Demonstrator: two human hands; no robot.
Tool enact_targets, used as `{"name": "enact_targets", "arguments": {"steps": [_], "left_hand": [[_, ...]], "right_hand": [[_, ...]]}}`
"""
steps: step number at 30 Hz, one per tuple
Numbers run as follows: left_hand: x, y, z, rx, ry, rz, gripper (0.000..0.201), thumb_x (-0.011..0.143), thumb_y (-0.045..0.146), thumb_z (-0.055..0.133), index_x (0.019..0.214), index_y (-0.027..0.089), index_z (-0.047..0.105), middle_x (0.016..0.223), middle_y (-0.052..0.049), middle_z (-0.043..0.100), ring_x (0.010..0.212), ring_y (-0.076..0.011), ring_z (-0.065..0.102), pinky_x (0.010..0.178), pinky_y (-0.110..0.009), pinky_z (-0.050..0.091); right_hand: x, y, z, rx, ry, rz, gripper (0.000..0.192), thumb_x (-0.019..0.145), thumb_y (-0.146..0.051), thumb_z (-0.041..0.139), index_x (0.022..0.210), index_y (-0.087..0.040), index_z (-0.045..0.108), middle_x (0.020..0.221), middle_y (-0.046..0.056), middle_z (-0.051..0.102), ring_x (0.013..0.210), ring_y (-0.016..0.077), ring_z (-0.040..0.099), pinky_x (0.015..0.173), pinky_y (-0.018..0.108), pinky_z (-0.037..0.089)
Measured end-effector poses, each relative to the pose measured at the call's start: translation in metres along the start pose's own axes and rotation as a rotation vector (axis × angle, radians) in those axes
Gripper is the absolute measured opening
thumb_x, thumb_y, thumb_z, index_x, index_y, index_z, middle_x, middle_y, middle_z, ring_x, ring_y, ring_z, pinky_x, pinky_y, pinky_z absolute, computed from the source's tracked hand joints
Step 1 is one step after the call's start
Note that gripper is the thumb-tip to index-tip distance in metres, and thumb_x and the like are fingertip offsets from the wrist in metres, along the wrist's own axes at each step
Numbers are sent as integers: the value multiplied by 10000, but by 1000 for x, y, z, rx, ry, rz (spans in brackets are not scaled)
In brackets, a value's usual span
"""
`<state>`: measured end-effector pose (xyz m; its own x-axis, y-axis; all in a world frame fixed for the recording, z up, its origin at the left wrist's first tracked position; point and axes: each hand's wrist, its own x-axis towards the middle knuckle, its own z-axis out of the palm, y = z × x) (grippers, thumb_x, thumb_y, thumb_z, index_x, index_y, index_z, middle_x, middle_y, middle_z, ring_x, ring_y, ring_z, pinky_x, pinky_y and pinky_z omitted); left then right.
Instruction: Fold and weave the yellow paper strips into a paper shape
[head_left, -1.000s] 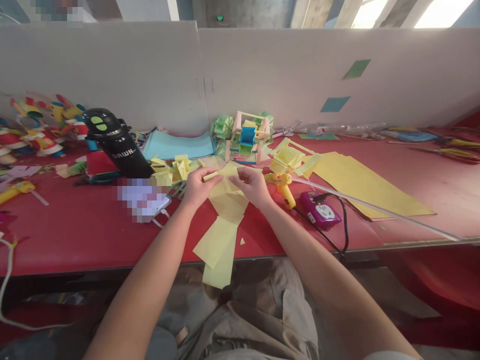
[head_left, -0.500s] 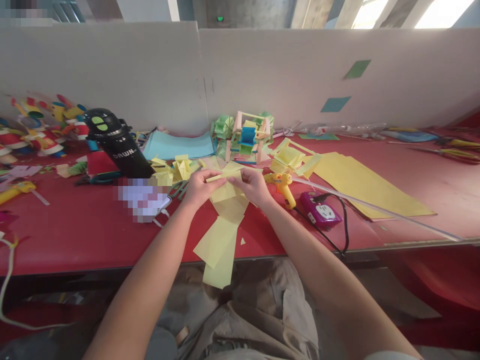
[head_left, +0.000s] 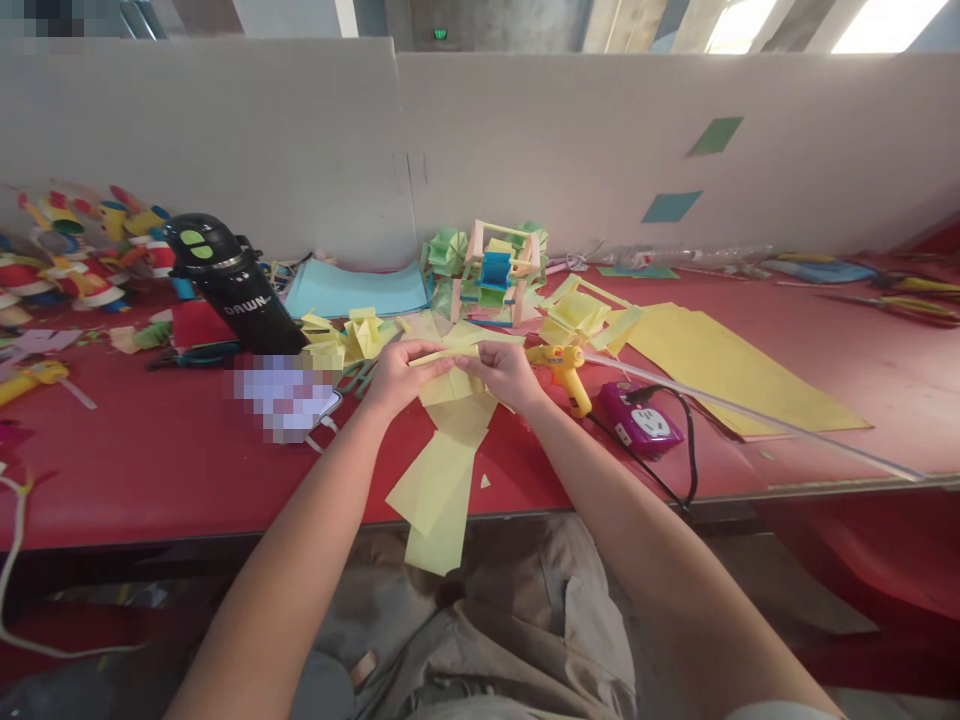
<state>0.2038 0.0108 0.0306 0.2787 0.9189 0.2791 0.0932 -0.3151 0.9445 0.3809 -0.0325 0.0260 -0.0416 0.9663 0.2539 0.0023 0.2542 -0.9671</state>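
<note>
My left hand (head_left: 397, 375) and my right hand (head_left: 504, 372) meet over the red table (head_left: 150, 470), both pinching one small piece of yellow paper (head_left: 442, 372) along its folded top edge. Under the hands lie longer yellow paper strips (head_left: 439, 490) that hang over the table's front edge. A paper and stick wheel model (head_left: 491, 275) with green, blue and yellow parts stands just behind my hands.
A yellow glue gun (head_left: 566, 375) and a purple power socket (head_left: 641, 420) with a black cord lie right of my hands. A black bottle (head_left: 229, 285) and a phone (head_left: 289, 395) sit to the left. Large yellow sheets (head_left: 720, 365), blue paper (head_left: 356, 290) and coloured paper toys (head_left: 67, 250) surround them.
My two hands have drawn closer together on the yellow piece, pressing its top edge into a narrower fold. Nothing else on the table has moved.
</note>
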Motion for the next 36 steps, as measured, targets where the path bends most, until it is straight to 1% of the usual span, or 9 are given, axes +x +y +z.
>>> {"name": "enact_targets", "arguments": {"steps": [9, 15, 19, 21, 23, 26, 28, 32, 36], "left_hand": [[-1, 3, -1, 75, -23, 16, 378, 608, 479, 828, 821, 174, 765, 843, -44, 743, 816, -224, 654, 702, -291, 497], [-2, 6, -1, 85, -56, 27, 309, 706, 477, 749, 785, 179, 758, 812, -38, 728, 785, -206, 635, 671, -274, 476], [-2, 4, -2, 86, -62, 42, 297, 731, 473, 725, 766, 180, 751, 773, -34, 714, 771, -202, 625, 668, -275, 468], [-2, 3, -2, 82, -59, 43, 299, 731, 473, 722, 760, 176, 747, 769, -35, 713, 768, -200, 626, 674, -276, 469], [-1, 1, -3, 71, -63, 39, 303, 721, 472, 732, 767, 173, 746, 778, -36, 717, 769, -199, 628, 678, -276, 471], [-1, 0, -3, 56, -64, 34, 313, 717, 478, 736, 784, 173, 747, 794, -37, 719, 771, -196, 629, 678, -275, 472], [-1, 1, -3, 57, -60, 38, 311, 725, 480, 730, 786, 176, 745, 804, -38, 719, 778, -194, 629, 683, -274, 473], [-1, 4, -2, 61, -65, 31, 292, 726, 465, 734, 762, 175, 734, 769, -31, 704, 748, -183, 618, 675, -271, 465], [-2, 7, -1, 33, -57, 24, 291, 716, 461, 744, 760, 174, 729, 757, -25, 700, 733, -176, 613, 677, -273, 462]], "right_hand": [[0, -3, 1, -11, -40, 33, 467, 633, -623, 772, 707, -195, 604, 665, 11, 617, 596, 146, 535, 503, 262, 408], [1, 0, -2, -129, -8, -15, 577, 689, -633, 726, 567, -213, 348, 534, -60, 349, 500, 71, 311, 448, 233, 244], [0, -4, -1, -172, 8, -41, 641, 677, -636, 736, 563, -221, 262, 546, -78, 219, 505, 58, 203, 453, 239, 172], [-1, -7, 0, -149, 12, -30, 634, 663, -640, 745, 561, -220, 282, 539, -76, 234, 505, 61, 215, 453, 241, 185], [-1, -8, 1, -114, 6, -13, 574, 660, -640, 750, 574, -212, 376, 529, -65, 308, 504, 72, 276, 452, 242, 227], [1, -4, 0, -67, 14, 15, 490, 690, -651, 716, 692, -189, 554, 573, -28, 466, 522, 94, 381, 467, 242, 292], [3, 0, -1, -58, 38, 8, 490, 717, -659, 685, 757, -177, 604, 605, -15, 514, 528, 98, 408, 479, 242, 310], [4, 4, -4, -114, 92, -62, 488, 730, -649, 681, 690, -171, 594, 553, -31, 456, 509, 89, 376, 478, 246, 289], [4, 4, -4, -96, 111, -54, 477, 761, -636, 661, 695, -164, 629, 560, -26, 453, 513, 92, 373, 476, 249, 286]]}}
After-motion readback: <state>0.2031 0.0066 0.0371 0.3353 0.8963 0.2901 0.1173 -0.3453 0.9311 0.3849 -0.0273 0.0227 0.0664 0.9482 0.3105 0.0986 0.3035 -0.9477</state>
